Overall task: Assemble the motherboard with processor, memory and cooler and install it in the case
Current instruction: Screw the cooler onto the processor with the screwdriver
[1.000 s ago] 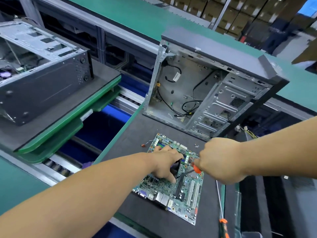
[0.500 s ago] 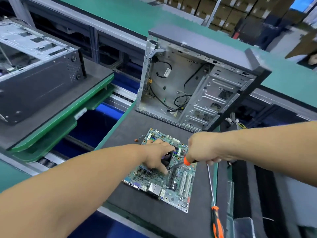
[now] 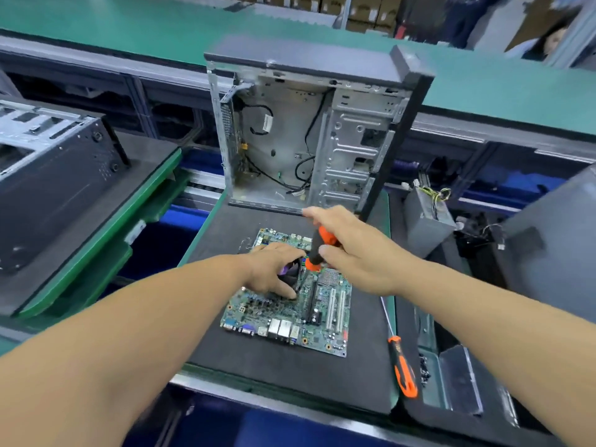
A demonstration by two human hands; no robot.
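Your left hand (image 3: 274, 269) lies on the cooler (image 3: 292, 273) in the middle of the motherboard (image 3: 290, 304), fingers spread and pressing down over it; only a dark, purple-tinged part of the cooler shows beneath the palm. Your right hand (image 3: 351, 250) grips the orange-and-black handle of a screwdriver (image 3: 317, 250), fingers curled round it, the tool tilted with its tip pointing down toward the board just right of the cooler. The tip itself is too small to tell whether it meets a screw.

The motherboard lies flat on the dark mat (image 3: 290, 375) at the centre of the station, its port block on the near edge and its white expansion slots on the right side. Whether processor and memory are fitted cannot be told.

The case (image 3: 309, 140) stands upright at the far edge of the same mat, its open side facing you, loose black cables hanging inside, and the drive cage on its right. It is just beyond the board, not touching it.

A second screwdriver (image 3: 401, 366) with an orange handle lies near the right edge of the mat. To the right of it sits a tray (image 3: 458, 382) with small dark screws. A power supply (image 3: 425, 217) with coloured wires stands far right. Another case (image 3: 54, 175) lies on its side on the pallet to the left.
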